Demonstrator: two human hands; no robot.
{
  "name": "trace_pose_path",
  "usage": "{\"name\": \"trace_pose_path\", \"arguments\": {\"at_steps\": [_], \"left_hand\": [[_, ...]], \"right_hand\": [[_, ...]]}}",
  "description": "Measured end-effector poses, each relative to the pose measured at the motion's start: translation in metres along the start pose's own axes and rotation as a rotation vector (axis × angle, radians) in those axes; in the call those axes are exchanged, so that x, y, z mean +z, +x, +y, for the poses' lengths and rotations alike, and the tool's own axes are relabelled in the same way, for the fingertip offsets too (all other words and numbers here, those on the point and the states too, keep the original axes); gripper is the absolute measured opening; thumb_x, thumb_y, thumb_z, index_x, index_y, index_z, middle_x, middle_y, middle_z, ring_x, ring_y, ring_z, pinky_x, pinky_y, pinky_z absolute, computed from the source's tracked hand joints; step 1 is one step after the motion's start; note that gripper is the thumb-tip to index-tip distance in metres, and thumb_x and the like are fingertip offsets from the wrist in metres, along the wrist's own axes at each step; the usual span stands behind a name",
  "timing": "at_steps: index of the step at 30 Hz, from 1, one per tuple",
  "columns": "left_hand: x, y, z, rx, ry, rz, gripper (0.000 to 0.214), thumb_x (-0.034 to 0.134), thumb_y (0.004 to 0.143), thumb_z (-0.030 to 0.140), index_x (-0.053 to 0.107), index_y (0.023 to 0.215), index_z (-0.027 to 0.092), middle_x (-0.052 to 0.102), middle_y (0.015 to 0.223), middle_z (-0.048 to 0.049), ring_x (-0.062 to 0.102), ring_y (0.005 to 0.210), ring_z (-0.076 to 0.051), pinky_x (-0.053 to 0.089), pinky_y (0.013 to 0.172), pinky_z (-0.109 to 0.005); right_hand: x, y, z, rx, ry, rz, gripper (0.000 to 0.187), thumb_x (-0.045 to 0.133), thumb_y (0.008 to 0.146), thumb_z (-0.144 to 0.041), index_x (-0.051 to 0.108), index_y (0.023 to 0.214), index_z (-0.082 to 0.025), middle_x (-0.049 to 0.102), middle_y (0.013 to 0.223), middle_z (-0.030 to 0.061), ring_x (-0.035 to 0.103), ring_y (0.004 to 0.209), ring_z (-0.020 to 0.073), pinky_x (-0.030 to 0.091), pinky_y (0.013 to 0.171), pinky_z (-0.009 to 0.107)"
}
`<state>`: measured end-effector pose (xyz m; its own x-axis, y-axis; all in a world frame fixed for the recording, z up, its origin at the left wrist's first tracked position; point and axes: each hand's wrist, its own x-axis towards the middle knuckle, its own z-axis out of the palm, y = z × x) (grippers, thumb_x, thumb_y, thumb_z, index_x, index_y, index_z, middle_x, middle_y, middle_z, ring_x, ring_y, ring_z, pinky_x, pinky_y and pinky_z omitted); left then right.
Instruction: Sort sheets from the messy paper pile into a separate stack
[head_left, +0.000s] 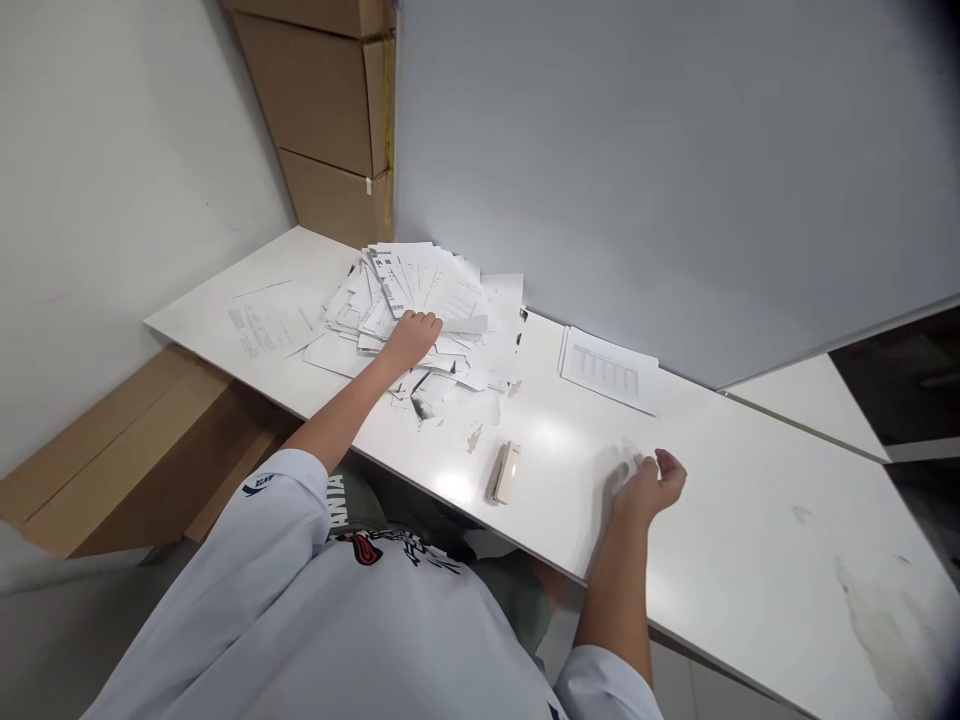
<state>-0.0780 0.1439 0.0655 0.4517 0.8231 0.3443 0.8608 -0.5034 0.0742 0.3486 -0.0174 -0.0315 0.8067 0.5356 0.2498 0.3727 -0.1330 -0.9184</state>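
My left hand (412, 338) lies on top of a loose heap of printed white papers (450, 290), its fingers curled over the sheets. Whether it grips any sheet, I cannot tell. My right hand (645, 485) is above the white tabletop (750, 520), to the right of the heap. A small white paper scrap (624, 470), blurred by motion, shows at its fingers. Torn scraps (474, 437) lie between the heap and a beige stapler (504, 473).
A printed sheet (270, 320) lies left of the heap, and a sheet with a table (609, 370) lies right of it. A whiteboard (660, 170) stands behind the table. Stacked cardboard boxes (315, 100) stand in the back corner, with flat cardboard (127, 470) below the left edge.
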Motion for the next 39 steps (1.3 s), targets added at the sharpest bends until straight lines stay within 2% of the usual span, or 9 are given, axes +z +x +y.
{"name": "trace_pose_path", "arguments": {"at_steps": [5,10,13,17,21,24,28,32,39], "left_hand": [[0.001,-0.001,0.007,0.084,0.103,-0.012,0.041,0.026,0.089,0.001,0.063,0.103,0.011,0.063,0.1,-0.0201,0.058,0.101,-0.03,0.039,0.088,-0.044],[0.008,0.02,0.008,-0.013,0.144,-0.08,0.043,0.036,0.083,-0.003,0.054,0.122,0.005,0.057,0.126,-0.0228,0.039,0.136,-0.038,0.029,0.107,-0.051],[0.009,0.028,0.011,0.013,0.146,-0.178,0.042,0.039,0.086,0.002,0.051,0.126,0.004,0.059,0.123,-0.0221,0.045,0.131,-0.038,0.031,0.105,-0.048],[0.01,0.024,0.02,0.093,0.121,-0.179,0.035,0.052,0.087,0.017,0.055,0.121,0.008,0.062,0.113,-0.0209,0.053,0.116,-0.037,0.037,0.094,-0.043],[0.012,0.021,0.025,0.103,0.075,-0.175,0.03,0.047,0.083,0.005,0.064,0.108,0.012,0.066,0.092,-0.0159,0.061,0.092,-0.028,0.038,0.083,-0.038],[0.011,0.025,0.024,0.092,0.062,-0.191,0.024,0.047,0.084,0.006,0.07,0.09,0.012,0.065,0.08,-0.0138,0.061,0.079,-0.024,0.037,0.077,-0.037],[0.01,0.028,0.024,0.063,0.069,-0.168,0.023,0.05,0.087,0.017,0.072,0.08,0.012,0.067,0.086,-0.016,0.059,0.09,-0.028,0.036,0.078,-0.039],[0.011,0.028,0.028,0.019,0.063,-0.122,0.021,0.052,0.087,0.016,0.072,0.085,0.012,0.068,0.096,-0.017,0.056,0.1,-0.031,0.036,0.079,-0.039],[0.005,0.026,0.035,-0.045,0.083,-0.016,0.028,0.039,0.094,0.011,0.067,0.093,0.012,0.067,0.098,-0.0189,0.058,0.098,-0.031,0.038,0.079,-0.041]], "right_hand": [[0.002,-0.007,-0.016,0.006,0.016,-0.024,0.03,0.048,0.076,-0.031,0.057,0.102,-0.02,0.06,0.11,0.0086,0.057,0.109,0.0255,0.045,0.093,0.041],[0.004,-0.006,-0.015,0.063,0.075,-0.03,0.028,0.051,0.072,-0.027,0.056,0.099,-0.021,0.063,0.099,0.004,0.059,0.103,0.0213,0.045,0.094,0.038],[0.006,-0.004,-0.011,0.092,0.098,-0.033,0.026,0.052,0.072,-0.026,0.056,0.097,-0.021,0.064,0.097,0.0028,0.06,0.101,0.0204,0.045,0.094,0.038],[0.007,-0.002,-0.012,0.108,0.102,-0.041,0.024,0.052,0.071,-0.025,0.057,0.094,-0.022,0.065,0.094,0.0022,0.061,0.097,0.0196,0.047,0.093,0.037],[0.008,-0.002,-0.014,0.108,0.115,-0.045,0.023,0.052,0.071,-0.026,0.058,0.093,-0.022,0.065,0.092,0.0024,0.061,0.095,0.0198,0.047,0.091,0.038],[0.008,-0.002,-0.013,0.109,0.128,-0.04,0.023,0.052,0.071,-0.026,0.058,0.093,-0.021,0.064,0.091,0.0026,0.061,0.095,0.0199,0.048,0.088,0.037],[0.008,-0.003,-0.013,0.125,0.156,-0.06,0.026,0.051,0.071,-0.028,0.059,0.096,-0.021,0.064,0.092,0.002,0.061,0.095,0.0188,0.049,0.086,0.034],[0.008,-0.003,-0.017,0.145,0.17,-0.073,0.026,0.052,0.071,-0.029,0.06,0.095,-0.022,0.065,0.091,0.0015,0.061,0.093,0.0182,0.05,0.082,0.033],[0.009,-0.002,-0.018,0.162,0.203,-0.071,0.026,0.051,0.072,-0.028,0.061,0.095,-0.022,0.067,0.095,0.0027,0.061,0.093,0.0175,0.05,0.081,0.032]]}}
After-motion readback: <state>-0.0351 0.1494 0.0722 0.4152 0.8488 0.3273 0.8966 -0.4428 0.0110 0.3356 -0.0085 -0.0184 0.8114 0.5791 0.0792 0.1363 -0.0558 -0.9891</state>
